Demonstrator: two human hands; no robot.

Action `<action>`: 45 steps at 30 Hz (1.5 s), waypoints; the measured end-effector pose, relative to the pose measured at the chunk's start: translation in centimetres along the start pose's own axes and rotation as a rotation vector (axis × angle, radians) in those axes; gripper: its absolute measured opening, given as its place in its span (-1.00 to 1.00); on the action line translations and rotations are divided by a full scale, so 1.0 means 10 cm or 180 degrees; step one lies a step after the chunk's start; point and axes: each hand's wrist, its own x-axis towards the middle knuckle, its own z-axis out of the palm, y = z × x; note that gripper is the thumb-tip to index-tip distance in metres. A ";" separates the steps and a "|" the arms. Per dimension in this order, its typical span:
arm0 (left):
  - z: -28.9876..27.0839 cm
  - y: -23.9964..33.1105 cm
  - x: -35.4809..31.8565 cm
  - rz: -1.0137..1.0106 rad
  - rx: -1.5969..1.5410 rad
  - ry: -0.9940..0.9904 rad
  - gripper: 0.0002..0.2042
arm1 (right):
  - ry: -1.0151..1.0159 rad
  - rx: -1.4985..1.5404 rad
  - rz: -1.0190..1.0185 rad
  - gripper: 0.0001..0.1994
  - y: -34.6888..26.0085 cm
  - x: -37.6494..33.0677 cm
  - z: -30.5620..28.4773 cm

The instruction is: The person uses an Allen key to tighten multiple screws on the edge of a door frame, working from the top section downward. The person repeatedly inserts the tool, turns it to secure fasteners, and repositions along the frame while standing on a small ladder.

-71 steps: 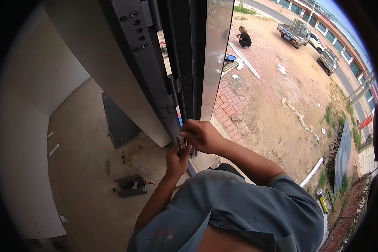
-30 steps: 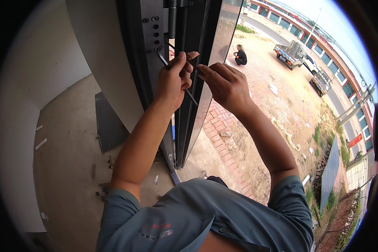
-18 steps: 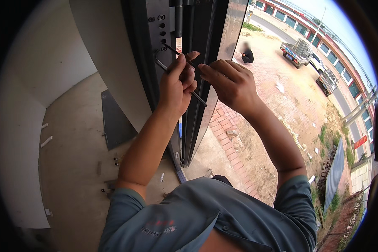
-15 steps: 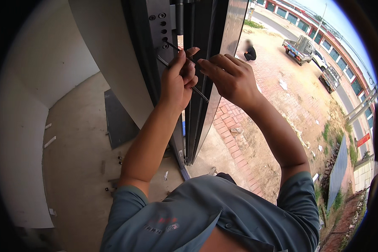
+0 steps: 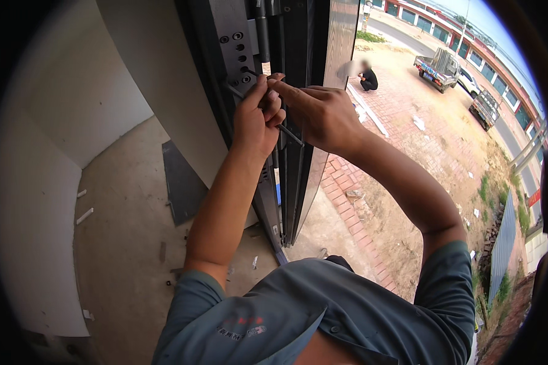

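My left hand (image 5: 259,118) is closed around a hex key (image 5: 292,136), a long dark rod that crosses the palm and sticks out below the fingers. From its thumb and forefinger a second thin black hex key (image 5: 252,72) reaches to a screw hole in the grey hinge plate (image 5: 230,50). My right hand (image 5: 326,115) is closed too, its thumb and forefinger at the near end of that thin key, touching the left fingertips. The plate has several round screw holes and sits on the dark door frame (image 5: 208,73). The fingers hide the middle of both keys.
A hinge barrel (image 5: 262,33) stands beside the plate, and the door leaf edge (image 5: 338,55) rises on the right. Indoors, a dark panel (image 5: 179,182) lies on the concrete floor (image 5: 125,243). Outside, a person (image 5: 368,77) squats on brick paving near parked trucks (image 5: 438,70).
My right hand has moved left, from beside the left hand to touching its fingertips at the thin hex key. My left hand keeps its grip. The whole view has shifted slightly.
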 end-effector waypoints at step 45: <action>-0.03 0.05 -0.02 0.0162 0.0292 0.0302 -0.66 | 0.0820 -0.0152 -0.1120 -0.79 0.22 0.23 0.37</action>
